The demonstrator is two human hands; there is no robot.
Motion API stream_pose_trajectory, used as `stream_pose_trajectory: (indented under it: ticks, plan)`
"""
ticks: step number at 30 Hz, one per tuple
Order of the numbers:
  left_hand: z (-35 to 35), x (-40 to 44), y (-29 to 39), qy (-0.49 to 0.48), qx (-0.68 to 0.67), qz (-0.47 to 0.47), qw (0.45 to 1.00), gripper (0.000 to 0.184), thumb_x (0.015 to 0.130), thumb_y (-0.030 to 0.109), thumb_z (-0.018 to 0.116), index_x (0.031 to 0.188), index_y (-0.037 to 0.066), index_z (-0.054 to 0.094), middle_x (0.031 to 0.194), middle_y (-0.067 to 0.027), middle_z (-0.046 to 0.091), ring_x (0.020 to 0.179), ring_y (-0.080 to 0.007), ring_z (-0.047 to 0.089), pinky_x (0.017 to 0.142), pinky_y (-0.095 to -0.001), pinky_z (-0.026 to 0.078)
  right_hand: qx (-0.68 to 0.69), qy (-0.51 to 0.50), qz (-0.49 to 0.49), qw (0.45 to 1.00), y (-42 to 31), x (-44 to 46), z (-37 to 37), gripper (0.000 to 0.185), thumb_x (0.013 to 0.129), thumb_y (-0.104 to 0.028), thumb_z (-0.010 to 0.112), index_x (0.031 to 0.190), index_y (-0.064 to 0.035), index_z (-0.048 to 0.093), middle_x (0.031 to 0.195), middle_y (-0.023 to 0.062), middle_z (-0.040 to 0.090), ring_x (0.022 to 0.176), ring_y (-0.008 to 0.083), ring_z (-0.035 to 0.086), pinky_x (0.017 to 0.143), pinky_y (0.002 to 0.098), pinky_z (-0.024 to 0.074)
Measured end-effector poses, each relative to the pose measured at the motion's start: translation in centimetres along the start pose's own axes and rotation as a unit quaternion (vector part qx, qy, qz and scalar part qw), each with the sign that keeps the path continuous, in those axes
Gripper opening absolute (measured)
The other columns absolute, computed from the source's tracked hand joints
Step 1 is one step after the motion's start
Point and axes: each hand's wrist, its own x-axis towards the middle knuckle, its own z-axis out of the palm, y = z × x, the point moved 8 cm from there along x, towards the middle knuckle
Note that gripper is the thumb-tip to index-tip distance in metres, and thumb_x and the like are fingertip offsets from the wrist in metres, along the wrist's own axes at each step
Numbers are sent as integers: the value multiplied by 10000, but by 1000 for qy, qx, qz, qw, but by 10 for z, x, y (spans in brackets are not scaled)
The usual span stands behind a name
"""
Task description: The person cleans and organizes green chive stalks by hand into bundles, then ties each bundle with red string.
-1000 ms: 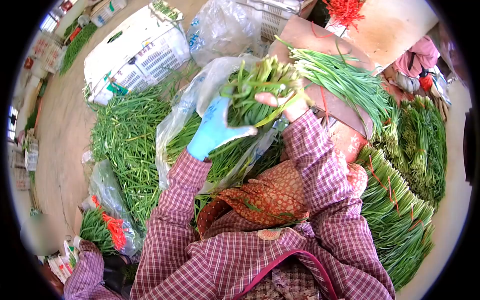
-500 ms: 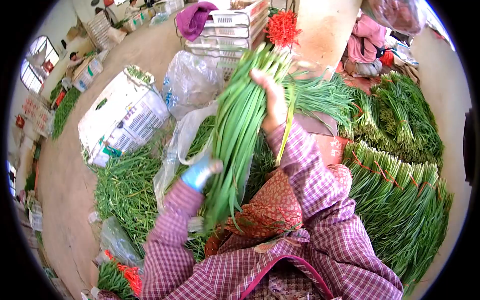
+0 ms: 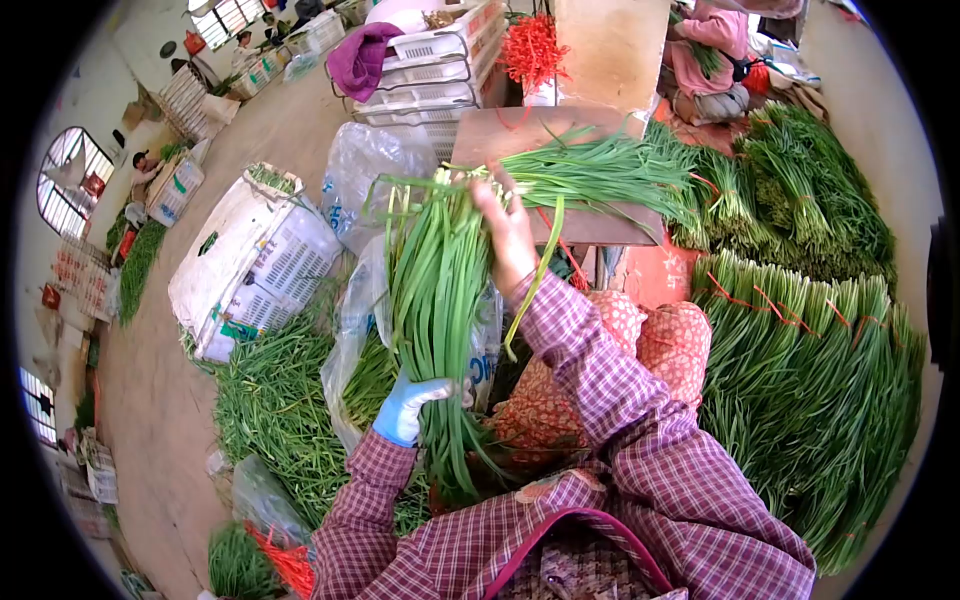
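A long bunch of green stalks (image 3: 435,280) hangs upright before me, pale cut ends up and leaves down. My left hand (image 3: 412,405), in a light blue glove, is wrapped round its lower part. At the top, my right hand (image 3: 508,225) holds the bunch near the pale ends; its fingertips are slightly blurred. A loose yellowish-green leaf (image 3: 545,270) hangs by my right wrist. Just behind, more stalks (image 3: 600,175) lie across a brown board (image 3: 560,122), their pale ends close to my right fingers.
Tied bundles (image 3: 800,400) stand at the right. Loose stalks (image 3: 270,400) are heaped at the left by a clear plastic bag (image 3: 345,370). A white crate (image 3: 270,260), stacked crates (image 3: 430,75) and red ties (image 3: 533,52) are beyond. A person in pink (image 3: 705,55) sits at the back right.
The bunch has swung from lying across my hands to hanging upright, then shifted left. My left hand has moved down to close round its lower part. The view has tilted up.
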Motion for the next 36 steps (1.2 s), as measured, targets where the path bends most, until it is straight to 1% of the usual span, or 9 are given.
stream_pose_trajectory:
  ticks: [3, 6, 9, 12, 15, 20, 27, 31, 36]
  plan:
    - [-8, -9, 3, 7, 59, -10, 998, 403, 680, 45, 714, 1052, -67, 605, 854, -151, 648, 711, -294, 657, 691, -428, 559, 20, -36, -8, 999, -11, 21, -6, 488, 964, -422, 506, 1120, 24, 627, 1002, 108, 684, 864, 145, 630, 768, 275, 509]
    - [-36, -15, -5, 59, 84, -23, 994, 413, 669, 36, 729, 1057, -57, 622, 864, -165, 667, 722, -288, 663, 689, -421, 558, -162, 47, -86, 982, -31, 32, -28, 457, 964, -462, 499, 771, -65, 618, 655, -1, 572, 562, 117, 510, 505, 256, 387]
    - [-54, -24, -2, 88, 120, -3, 989, 393, 675, 12, 730, 1049, -68, 638, 874, -188, 685, 741, -286, 672, 711, -415, 561, -88, 58, -55, 993, -39, 52, -48, 414, 962, -465, 496, 715, -134, 512, 582, -20, 477, 449, 85, 407, 413, 254, 316]
    - [-66, -38, 4, 119, 110, -26, 987, 375, 700, 23, 737, 1039, -100, 636, 883, -196, 687, 764, -288, 673, 738, -408, 561, -177, 74, -229, 954, -67, 81, -94, 397, 969, -464, 484, 759, -128, 502, 560, -34, 440, 416, 56, 337, 368, 235, 239]
    - [-80, -43, 10, 128, 119, -8, 985, 391, 715, 49, 747, 1048, -114, 624, 889, -200, 684, 784, -289, 673, 758, -407, 558, -175, 23, -123, 977, -91, 55, -97, 422, 980, -417, 491, 774, -59, 577, 573, -21, 482, 440, 66, 386, 419, 220, 328]
    - [-115, -42, -2, 183, 93, -18, 979, 385, 734, 55, 743, 1048, -123, 609, 885, -194, 678, 789, -286, 670, 759, -391, 557, -580, -169, -128, 787, -48, 8, -45, 611, 899, -557, 541, 1094, 18, 600, 1013, 213, 683, 918, 332, 669, 836, 402, 517]
    - [-77, -36, 23, 116, 114, 23, 986, 502, 705, 33, 767, 1152, -66, 562, 892, -180, 692, 765, -247, 691, 729, -344, 583, -534, -206, -133, 809, -8, -17, -6, 477, 808, -379, 715, 925, 69, 599, 816, 267, 637, 801, 427, 637, 721, 463, 496]
    - [-78, -44, 25, 143, 117, 13, 983, 438, 716, 30, 736, 1115, -63, 582, 903, -208, 665, 738, -293, 668, 686, -431, 580, -492, -161, -276, 810, -35, -10, -12, 237, 829, -218, 687, 915, 3, 690, 819, 202, 666, 767, 350, 658, 709, 412, 519]
    - [-96, -46, 27, 148, 154, 56, 975, 401, 706, 62, 756, 1060, -60, 614, 900, -189, 675, 725, -280, 680, 685, -420, 589, -606, -64, -251, 752, -53, 17, -64, 251, 864, -248, 674, 970, -24, 715, 860, 171, 706, 732, 267, 680, 698, 373, 534]
